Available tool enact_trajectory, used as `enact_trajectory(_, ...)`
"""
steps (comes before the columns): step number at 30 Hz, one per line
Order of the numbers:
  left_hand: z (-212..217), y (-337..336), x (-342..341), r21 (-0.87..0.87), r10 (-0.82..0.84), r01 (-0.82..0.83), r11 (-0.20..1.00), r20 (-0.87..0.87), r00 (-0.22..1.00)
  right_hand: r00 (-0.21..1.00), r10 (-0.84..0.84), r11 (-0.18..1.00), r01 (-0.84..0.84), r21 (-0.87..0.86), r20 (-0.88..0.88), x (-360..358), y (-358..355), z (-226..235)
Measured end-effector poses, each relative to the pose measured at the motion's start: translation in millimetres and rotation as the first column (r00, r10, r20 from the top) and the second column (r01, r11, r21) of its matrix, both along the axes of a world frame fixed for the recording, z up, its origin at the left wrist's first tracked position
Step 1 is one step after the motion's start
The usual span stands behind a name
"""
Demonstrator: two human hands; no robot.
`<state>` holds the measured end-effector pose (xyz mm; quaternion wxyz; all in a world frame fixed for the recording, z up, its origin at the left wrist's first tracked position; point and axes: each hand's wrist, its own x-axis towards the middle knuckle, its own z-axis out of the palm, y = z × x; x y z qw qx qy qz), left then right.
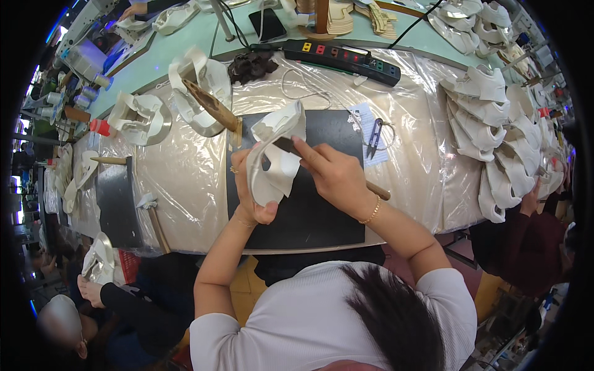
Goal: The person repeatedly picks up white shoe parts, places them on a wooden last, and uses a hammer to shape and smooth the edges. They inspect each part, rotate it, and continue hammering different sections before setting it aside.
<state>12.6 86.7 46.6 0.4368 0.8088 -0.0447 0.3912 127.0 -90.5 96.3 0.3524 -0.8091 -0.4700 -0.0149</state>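
Note:
My left hand (pixel 249 196) holds a white shoe upper (pixel 276 162) upright above a black mat (pixel 322 216). My right hand (pixel 331 176) grips a wooden-handled tool (pixel 377 190); its dark tip presses against the upper near the index finger. Both hands meet over the middle of the mat, with the handle's end sticking out past the right wrist.
A pile of white uppers (pixel 495 136) lies at the right, small black snips (pixel 375 137) on a paper slip beside the mat. A hammer (pixel 213 106) rests on uppers at back left. A black power strip (pixel 343 59) runs behind. Other people sit to either side.

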Motion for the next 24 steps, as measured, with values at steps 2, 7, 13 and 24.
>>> enact_trajectory(2, -4, -2, -9, -0.12, -0.021, 0.009, 0.993, -0.099, 0.995, 0.998, 0.036, 0.974, -0.045, -0.221, -0.048, -2, 2, -2)
enact_trajectory(7, -6, -7, -21, 0.009, 0.052, -0.052, 0.999, 0.007, 0.999, 0.997, 0.055, 0.998, -0.054, -0.016, 0.051, -4, -3, -7)
enact_trajectory(13, -6, -9, -19, 0.176, 0.031, -0.048, 0.983, 0.099, 0.995, 0.991, 0.136, 0.983, -0.134, -0.127, 0.012, -11, -7, -8)
enact_trajectory(24, 26, -8, 32, 0.087, -0.064, 0.056, 0.995, 0.092, 0.994, 0.994, 0.008, 0.999, -0.002, -0.051, 0.108, 13, -16, -21)
